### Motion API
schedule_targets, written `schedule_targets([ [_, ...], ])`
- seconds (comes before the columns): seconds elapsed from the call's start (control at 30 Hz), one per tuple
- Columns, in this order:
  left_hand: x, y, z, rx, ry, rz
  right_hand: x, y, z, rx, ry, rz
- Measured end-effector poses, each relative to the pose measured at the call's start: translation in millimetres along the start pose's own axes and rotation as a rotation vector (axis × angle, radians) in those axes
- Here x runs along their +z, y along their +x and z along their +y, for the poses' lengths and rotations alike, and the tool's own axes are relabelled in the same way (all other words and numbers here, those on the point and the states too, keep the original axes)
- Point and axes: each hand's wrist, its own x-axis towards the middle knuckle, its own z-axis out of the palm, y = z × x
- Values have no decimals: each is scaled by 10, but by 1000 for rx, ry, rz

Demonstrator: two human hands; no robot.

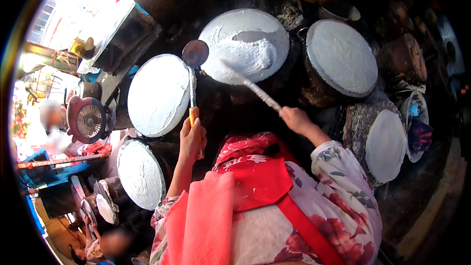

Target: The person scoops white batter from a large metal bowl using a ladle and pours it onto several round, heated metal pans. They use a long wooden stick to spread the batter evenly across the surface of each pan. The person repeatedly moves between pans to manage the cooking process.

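Left hand (193, 136) wrapped round a ladle (192, 84); right hand (296, 120) wrapped round a stick (262, 94)

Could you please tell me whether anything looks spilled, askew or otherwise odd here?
The round white surface at top centre looks uneven: a lumpy white heap lies beside a smooth greyish patch, whereas the pale disc to its right looks more evenly coated.
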Motion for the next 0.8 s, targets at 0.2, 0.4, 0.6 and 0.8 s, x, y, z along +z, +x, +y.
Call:
schedule_targets([
  [0.2, 199, 135, 91, -24, -21, -14, -310, 474, 305, 142, 40, 221],
  [0.4, 158, 17, 40, -63, -15, 25, -268, 208, 595, 170, 62, 140],
  [0.6, 257, 69, 85, -54, -69, 49, -880, 1405, 453, 494, 258, 36],
  [0.8, 360, 106, 180, -72, -61, 55, -655, 1858, 190, 94, -188, 113],
])
